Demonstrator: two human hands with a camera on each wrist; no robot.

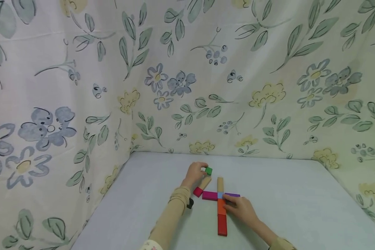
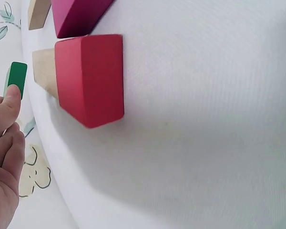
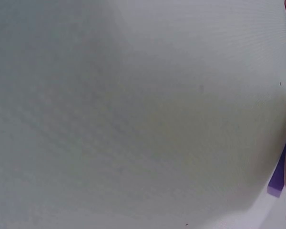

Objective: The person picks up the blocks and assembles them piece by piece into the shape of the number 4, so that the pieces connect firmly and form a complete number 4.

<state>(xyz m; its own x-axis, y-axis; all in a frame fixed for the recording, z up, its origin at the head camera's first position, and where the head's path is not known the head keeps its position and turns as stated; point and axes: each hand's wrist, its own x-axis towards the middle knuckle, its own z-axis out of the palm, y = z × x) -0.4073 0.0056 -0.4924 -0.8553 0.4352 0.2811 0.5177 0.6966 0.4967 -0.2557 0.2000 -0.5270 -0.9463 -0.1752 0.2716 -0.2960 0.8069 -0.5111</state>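
A small green block (image 1: 208,171) is pinched between the thumb and fingers of my left hand (image 1: 194,172), above a slanted plain wooden block (image 1: 205,182). At that block's near end lies a red cube (image 1: 198,192), large in the left wrist view. My right hand (image 1: 244,210) has its fingertips at a light blue block (image 1: 220,195) and the right side of an orange block (image 1: 221,207). The blue block is the centre of a cross: magenta block (image 1: 210,196) left, purple block (image 1: 234,195) right, partly behind the fingers, plain block (image 1: 220,184) behind, orange in front.
A long red block (image 1: 222,225) extends the cross toward me from the orange one. Everything lies on a white-covered table (image 1: 278,187). Floral cloth (image 1: 200,86) hangs behind and along the sides. A black object (image 1: 190,203) shows at my left wrist.
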